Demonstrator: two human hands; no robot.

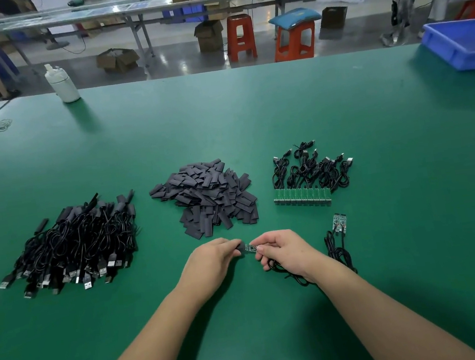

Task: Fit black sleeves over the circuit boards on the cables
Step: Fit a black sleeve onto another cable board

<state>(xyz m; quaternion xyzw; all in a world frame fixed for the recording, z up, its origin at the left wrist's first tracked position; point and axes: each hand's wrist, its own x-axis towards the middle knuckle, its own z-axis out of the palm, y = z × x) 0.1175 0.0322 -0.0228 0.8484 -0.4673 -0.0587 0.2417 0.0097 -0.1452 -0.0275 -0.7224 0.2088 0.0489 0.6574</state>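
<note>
My left hand [214, 257] pinches a black sleeve [242, 249] at the end of a small green circuit board [251, 247]. My right hand [281, 249] grips the other end of that board, and its black cable [291, 277] trails under the wrist. A heap of loose black sleeves [211, 197] lies just beyond my hands. At the left is a pile of sleeved cables [79, 246]. To the right a row of bare boards with cables [304, 192] lies on the green table [222, 121]. One more board with cable [339, 222] lies beside my right hand.
A white bottle [62, 83] stands at the far left edge. A blue bin [463, 44] sits at the far right. Rubber bands [1, 126] lie at the left. Beyond the table are stools, boxes, benches and a standing person.
</note>
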